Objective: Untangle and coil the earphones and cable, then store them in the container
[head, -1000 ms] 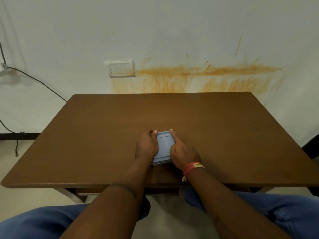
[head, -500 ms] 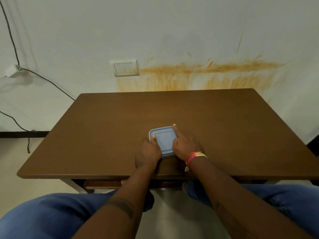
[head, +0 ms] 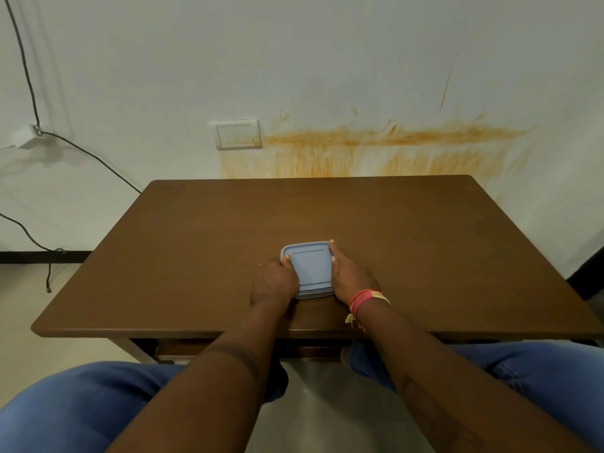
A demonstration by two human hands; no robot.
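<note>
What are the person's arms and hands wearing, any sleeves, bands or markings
Both forearms are bare, with no sleeves in view. The right hand has red and pink thread bands at the wrist, with a pale yellowish tassel hanging off. The left hand wears nothing; a thin dark band circles that forearm.

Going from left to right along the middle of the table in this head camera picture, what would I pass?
Bare table top → left hand, holding the left edge of the box → blue lidded container → right hand, holding its right edge → red wristband → bare table top again.
</note>
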